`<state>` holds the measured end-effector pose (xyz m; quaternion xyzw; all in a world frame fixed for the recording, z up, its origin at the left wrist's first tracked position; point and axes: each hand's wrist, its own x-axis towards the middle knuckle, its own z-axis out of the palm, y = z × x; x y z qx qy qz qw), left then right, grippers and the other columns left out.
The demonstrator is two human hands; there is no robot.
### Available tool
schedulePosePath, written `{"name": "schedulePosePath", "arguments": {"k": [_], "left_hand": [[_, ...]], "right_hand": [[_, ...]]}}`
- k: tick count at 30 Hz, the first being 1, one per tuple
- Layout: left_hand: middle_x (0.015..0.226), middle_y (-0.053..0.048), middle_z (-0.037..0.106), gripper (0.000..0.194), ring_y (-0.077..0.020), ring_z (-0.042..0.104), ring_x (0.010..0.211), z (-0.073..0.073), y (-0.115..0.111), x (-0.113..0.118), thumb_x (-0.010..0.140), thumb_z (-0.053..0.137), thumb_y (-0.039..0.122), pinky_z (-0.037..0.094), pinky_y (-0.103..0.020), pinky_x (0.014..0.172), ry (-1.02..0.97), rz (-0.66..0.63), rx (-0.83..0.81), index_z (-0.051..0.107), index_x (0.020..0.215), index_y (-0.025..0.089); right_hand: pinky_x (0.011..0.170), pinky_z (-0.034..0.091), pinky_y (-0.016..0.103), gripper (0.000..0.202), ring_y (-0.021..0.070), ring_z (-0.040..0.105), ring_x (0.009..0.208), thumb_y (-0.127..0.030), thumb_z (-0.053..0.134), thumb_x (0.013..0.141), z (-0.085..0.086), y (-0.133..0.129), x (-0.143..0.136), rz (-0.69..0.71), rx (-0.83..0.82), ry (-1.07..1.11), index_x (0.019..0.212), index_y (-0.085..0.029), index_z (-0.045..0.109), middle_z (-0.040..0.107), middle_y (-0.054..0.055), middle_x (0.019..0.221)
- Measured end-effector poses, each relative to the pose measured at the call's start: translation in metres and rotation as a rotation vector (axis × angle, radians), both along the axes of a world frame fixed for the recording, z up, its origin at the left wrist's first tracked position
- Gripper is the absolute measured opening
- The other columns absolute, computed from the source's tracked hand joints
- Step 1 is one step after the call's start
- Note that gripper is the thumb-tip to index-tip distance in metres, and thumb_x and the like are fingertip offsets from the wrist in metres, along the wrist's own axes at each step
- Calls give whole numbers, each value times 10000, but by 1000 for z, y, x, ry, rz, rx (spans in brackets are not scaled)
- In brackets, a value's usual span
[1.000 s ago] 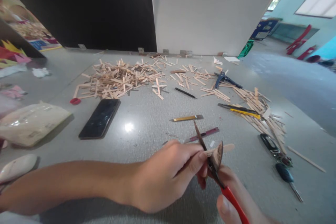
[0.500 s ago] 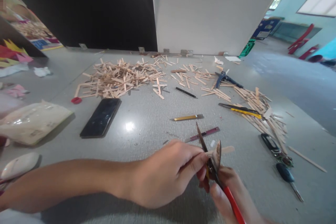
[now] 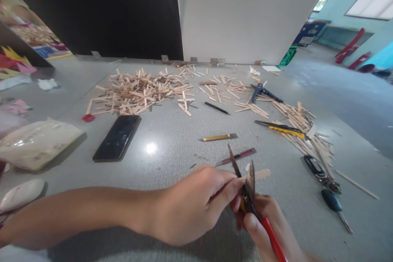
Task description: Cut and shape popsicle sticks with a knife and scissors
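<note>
My left hand (image 3: 199, 200) pinches a flat wooden stick (image 3: 262, 174) near the front of the grey table. The stick passes between the parted blades of red-handled scissors (image 3: 272, 235), its rounded end sticking out on the right. Around the scissors' handles, my right hand (image 3: 265, 221) is closed, partly hidden below them. Just beyond the blades lie a purple craft knife (image 3: 241, 156) and a gold craft knife (image 3: 218, 137).
A heap of wooden sticks (image 3: 138, 92) spreads at the back left, more at the right. Also on the table are a phone (image 3: 117, 138), a plastic packet (image 3: 38, 143), a mouse (image 3: 22, 195), a black pen (image 3: 216, 108), blue pliers (image 3: 260, 90), a yellow cutter (image 3: 287, 130) and keys (image 3: 331, 200).
The scissor blades have drawn slightly closer together around the stick, with the right blade tip shifting left. My left hand has stayed nearly in place.
</note>
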<state>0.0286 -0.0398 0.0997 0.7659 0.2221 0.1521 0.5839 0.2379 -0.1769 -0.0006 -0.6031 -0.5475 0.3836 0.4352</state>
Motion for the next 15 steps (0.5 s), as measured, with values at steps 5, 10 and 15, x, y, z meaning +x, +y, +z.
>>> {"name": "schedulePosePath", "arguments": {"k": [5,10,15], "left_hand": [[618,80,448,450,-106,402,539,0,1,1,1180,334,325,463,-243,782,23,-7,1,542,798,213],[604,70,449,461,-114,411,550,0,-1,1,1177,331,330,454,-250,724,36,16,12,542,784,211],[607,61,461,478,-116,413,542,0,-3,1,1180,325,343,434,-250,656,30,34,24,558,784,209]], "right_hand": [[715,631,398,547,253,683,753,-711,653,1037,2,0,-2,-14,-6,-11,1119,-179,745,710,93,860],[654,598,377,527,233,643,682,-695,649,1045,7,1,-3,14,-16,-14,1105,-180,737,667,60,789],[597,553,352,538,214,596,644,-710,610,1060,17,9,-11,60,-7,7,1067,-184,723,629,41,752]]}}
